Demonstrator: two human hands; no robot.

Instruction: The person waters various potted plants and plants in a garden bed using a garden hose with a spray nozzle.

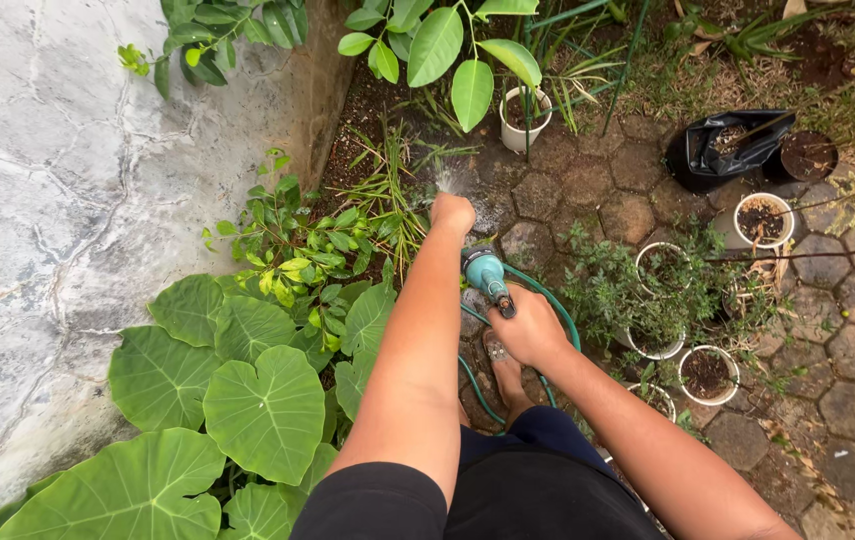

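Left arm stretched straight out over the bed, left hand (453, 212) clenched to a fist, fine water spray (445, 180) just beyond its knuckles; cannot tell whether the grip grasps anything. Right hand (528, 328) lower, near the person's sandalled foot (505, 372), grip closed round the rear of a teal hose nozzle (486, 272). Nozzle short, barrel-shaped, angled up and forward. Green hose (560, 312) loops behind the wrist onto hexagonal pavers (853, 350). White pots (708, 375) to the right; broad taro leaves (266, 410) left.
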